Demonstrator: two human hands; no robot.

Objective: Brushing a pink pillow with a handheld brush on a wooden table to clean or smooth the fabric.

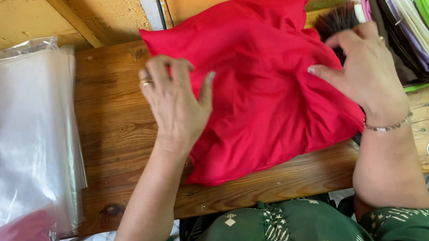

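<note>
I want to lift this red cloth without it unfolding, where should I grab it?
Probably the near edge of the red cloth, pinched from your side: it overhangs nothing, lies flat on the wooden table, and sits between your left hand and right hand.

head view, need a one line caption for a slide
Both hands, left hand and right hand, press flat on a folded red cloth on a wooden table, clear plastic bags alongside.

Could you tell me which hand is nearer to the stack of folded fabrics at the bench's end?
Right. The right hand lies on the red cloth right beside the stack; the left hand rests across the cloth, far from it.
</note>
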